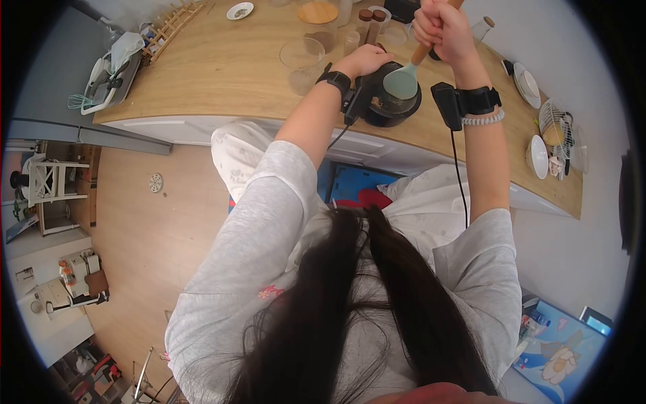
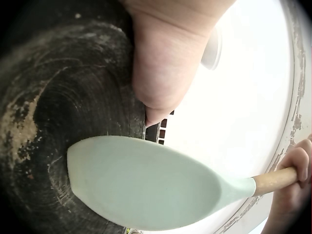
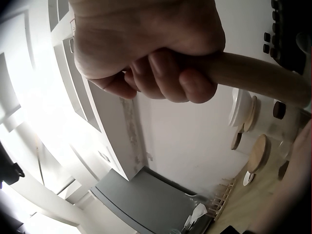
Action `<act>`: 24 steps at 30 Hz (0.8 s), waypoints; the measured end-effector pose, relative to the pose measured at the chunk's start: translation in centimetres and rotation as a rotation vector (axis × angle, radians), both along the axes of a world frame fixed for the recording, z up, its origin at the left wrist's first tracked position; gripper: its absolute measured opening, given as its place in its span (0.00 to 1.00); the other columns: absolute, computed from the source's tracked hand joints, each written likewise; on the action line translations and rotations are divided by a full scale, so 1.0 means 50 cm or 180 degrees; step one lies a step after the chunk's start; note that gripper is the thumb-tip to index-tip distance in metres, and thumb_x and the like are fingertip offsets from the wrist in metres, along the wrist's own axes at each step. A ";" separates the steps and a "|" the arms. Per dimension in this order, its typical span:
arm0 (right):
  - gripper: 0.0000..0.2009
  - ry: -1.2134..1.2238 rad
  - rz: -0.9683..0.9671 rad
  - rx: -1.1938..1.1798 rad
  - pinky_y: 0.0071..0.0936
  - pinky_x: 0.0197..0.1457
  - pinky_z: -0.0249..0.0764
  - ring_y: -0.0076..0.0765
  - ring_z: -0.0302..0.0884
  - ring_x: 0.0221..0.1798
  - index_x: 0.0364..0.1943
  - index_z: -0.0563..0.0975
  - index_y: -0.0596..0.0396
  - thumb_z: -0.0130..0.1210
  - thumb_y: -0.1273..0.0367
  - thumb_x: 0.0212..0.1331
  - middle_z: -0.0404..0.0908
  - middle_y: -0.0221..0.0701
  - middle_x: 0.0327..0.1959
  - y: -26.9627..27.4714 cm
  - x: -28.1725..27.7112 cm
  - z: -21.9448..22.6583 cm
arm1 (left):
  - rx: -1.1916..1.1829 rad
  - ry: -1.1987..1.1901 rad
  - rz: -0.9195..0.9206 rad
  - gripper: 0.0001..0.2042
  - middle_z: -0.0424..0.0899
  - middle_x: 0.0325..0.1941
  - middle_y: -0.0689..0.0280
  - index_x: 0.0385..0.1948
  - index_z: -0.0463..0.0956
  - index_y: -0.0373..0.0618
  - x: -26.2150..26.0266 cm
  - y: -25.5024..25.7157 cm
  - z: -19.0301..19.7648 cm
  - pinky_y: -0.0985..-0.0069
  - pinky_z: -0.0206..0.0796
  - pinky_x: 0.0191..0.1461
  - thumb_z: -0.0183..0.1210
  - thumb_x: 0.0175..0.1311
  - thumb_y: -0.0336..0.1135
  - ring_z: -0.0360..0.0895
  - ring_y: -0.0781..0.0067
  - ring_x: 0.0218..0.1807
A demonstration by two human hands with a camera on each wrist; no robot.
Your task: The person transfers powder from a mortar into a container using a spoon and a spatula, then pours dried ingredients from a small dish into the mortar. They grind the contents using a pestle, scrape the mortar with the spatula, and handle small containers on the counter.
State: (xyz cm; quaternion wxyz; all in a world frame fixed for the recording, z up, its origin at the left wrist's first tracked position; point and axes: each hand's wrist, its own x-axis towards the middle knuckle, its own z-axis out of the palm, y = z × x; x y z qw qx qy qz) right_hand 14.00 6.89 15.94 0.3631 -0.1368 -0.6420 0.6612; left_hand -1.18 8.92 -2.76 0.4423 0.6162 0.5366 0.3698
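A black pot stands near the counter's front edge, tan residue and circular scratches showing on its inside. My left hand holds it at the rim; the thumb lies along that rim while the other fingers are mostly hidden. High over the counter, my right hand grips the wooden handle of a pale green silicone spatula. The spatula's broad head points down and overlaps the pot's opening in both the head and left wrist views.
A clear glass bowl and brown-capped jars stand behind and left of the pot. Further left are a small white plate and a wooden rack. Rightward stand white plates, a white bowl and a wire rack.
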 end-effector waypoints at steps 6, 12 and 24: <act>0.12 0.0041 -0.0199 -0.0047 0.19 0.12 0.49 0.19 0.48 0.09 0.15 0.60 0.48 0.39 0.70 0.55 0.55 0.23 0.07 0.000 -0.005 -0.001 | -0.0019 -0.0004 0.0010 0.21 0.81 0.36 0.60 0.36 0.78 0.35 -0.001 -0.003 0.001 0.74 0.66 0.45 0.53 0.59 0.48 0.75 0.69 0.38; 0.12 0.0035 -0.0201 -0.0136 0.19 0.11 0.49 0.19 0.48 0.08 0.14 0.59 0.48 0.39 0.70 0.54 0.54 0.23 0.07 0.007 -0.005 -0.003 | 0.0000 0.0048 0.0007 0.20 0.81 0.37 0.60 0.36 0.78 0.36 0.000 -0.005 0.006 0.74 0.65 0.45 0.54 0.59 0.48 0.75 0.69 0.39; 0.13 0.0025 -0.0221 -0.0209 0.20 0.11 0.49 0.20 0.47 0.07 0.14 0.59 0.48 0.39 0.69 0.56 0.53 0.23 0.06 0.014 -0.005 -0.007 | -0.0073 -0.0007 0.0029 0.20 0.80 0.36 0.61 0.35 0.78 0.36 0.001 -0.003 0.004 0.74 0.65 0.45 0.54 0.59 0.48 0.75 0.70 0.38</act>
